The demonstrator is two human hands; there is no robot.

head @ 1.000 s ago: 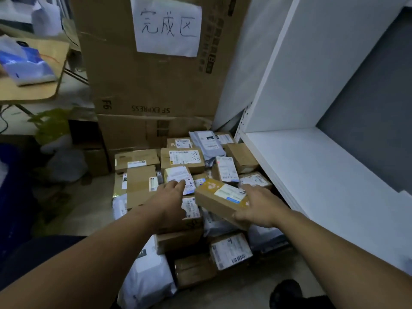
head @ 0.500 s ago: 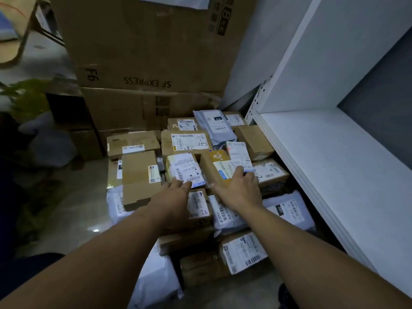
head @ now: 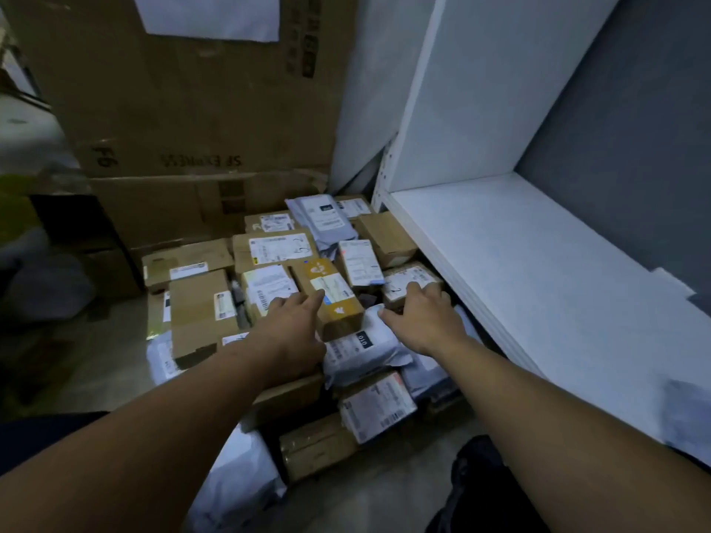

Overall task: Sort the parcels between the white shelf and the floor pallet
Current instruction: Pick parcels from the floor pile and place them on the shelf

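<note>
A small parcel [head: 411, 282] at the stack's [head: 269, 248] shelf-side edge is being clasped by the right hand [head: 425, 321] (fingers seemingly curled); the yellow box [head: 334, 302] is best being steadied by the flat-fingered left hand [head: 294, 332].

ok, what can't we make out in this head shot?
- Pallet: head view, fully buried under parcels.
- Paper sign: head view, cut off by top edge.
- Yellow box label: head view, blurred, unreadable.
- Right hand on brown box: head view, knuckles hide fingertips, grip unclear.
</note>
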